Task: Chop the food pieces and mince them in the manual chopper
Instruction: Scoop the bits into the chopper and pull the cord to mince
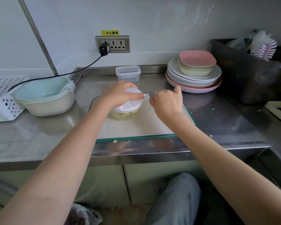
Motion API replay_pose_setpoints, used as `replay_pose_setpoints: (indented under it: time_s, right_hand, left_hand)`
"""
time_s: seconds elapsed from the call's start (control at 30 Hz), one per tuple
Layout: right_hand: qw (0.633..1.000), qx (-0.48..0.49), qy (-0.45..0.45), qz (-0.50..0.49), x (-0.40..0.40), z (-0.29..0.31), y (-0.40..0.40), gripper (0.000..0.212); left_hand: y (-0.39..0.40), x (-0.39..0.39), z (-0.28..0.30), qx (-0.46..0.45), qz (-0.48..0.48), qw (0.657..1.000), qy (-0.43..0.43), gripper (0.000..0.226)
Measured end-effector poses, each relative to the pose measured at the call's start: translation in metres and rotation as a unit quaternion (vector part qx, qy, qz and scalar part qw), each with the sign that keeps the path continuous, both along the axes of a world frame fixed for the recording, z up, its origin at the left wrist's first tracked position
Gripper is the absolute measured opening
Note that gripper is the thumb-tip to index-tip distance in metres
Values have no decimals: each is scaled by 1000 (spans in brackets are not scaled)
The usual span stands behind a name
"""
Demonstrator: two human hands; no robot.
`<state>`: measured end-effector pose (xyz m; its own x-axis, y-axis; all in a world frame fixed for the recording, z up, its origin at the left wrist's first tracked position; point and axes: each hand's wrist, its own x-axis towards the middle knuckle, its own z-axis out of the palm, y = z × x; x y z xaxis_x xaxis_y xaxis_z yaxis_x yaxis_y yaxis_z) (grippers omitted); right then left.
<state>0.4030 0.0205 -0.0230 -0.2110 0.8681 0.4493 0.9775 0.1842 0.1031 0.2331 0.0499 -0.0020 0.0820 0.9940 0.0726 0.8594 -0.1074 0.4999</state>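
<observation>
The manual chopper (pixel 130 108) stands on the cutting board (pixel 141 127), with a white lid and a clear bowl. Pale yellow food pieces (pixel 120 115) show through the bowl below the lid. My left hand (pixel 118 93) lies over the lid, its fingers curled round the top. My right hand (pixel 166 101) is just right of the chopper, its fingers curled round the pull handle (pixel 150 95) at the lid's edge. Most of the handle is hidden by my fingers.
A clear lidded container (pixel 128 73) stands behind the chopper. Stacked plates and bowls (pixel 195 73) are at the back right, a colander in a basin (pixel 45 96) at the left, a white basket (pixel 3 101) at the far left. A dark bin (pixel 250 70) holds brushes at the right.
</observation>
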Motion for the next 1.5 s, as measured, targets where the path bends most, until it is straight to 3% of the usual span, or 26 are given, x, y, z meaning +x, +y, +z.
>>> replay_pose_setpoints:
  time_s: [0.17, 0.27, 0.37, 0.53, 0.63, 0.7, 0.8, 0.97, 1.13, 1.2, 1.37, 1.5]
  right_hand:
    - [995, 56, 20, 81, -5, -3, -15, 40]
    - [999, 25, -20, 17, 30, -4, -12, 39]
    - [999, 15, 10, -37, 49, 3, -8, 41]
    - [997, 13, 0, 79, -5, 2, -18, 37]
    - [998, 58, -21, 33, 8, 0, -14, 39]
    - [999, 15, -34, -16, 28, -2, -10, 41]
    - [999, -8, 22, -40, 39, -5, 1, 43]
    - [996, 35, 17, 74, 0, -5, -13, 39]
    - [1000, 11, 3, -21, 49, -8, -9, 24]
    - [997, -14, 31, -68, 50, -8, -6, 28]
    - [996, 46, 38, 71, 7, -8, -15, 42]
    - [998, 12, 45, -38, 60, -7, -10, 45]
  left_hand:
    - [1, -2, -3, 6, -4, 1000, -8, 52]
    - [1, -2, -3, -4, -10, 1000, -7, 52]
    - [2, -1, -3, 3, -5, 1000, 2, 51]
    - [0, 1, -2, 12, 4, 1000, 20, 53]
    - [1, 0, -2, 7, -2, 1000, 21, 48]
    - [0, 1, -2, 5, -5, 1000, 24, 45]
    - [0, 2, -2, 8, 3, 1000, 28, 47]
    - [1, 1, -3, 10, 2, 1000, 7, 47]
    - [1, 0, -2, 8, 2, 1000, 25, 48]
    - [1, 2, -2, 12, 4, 1000, 26, 48]
    - [2, 0, -4, 10, 6, 1000, 6, 49]
    - [1, 0, -2, 6, 7, 1000, 14, 47]
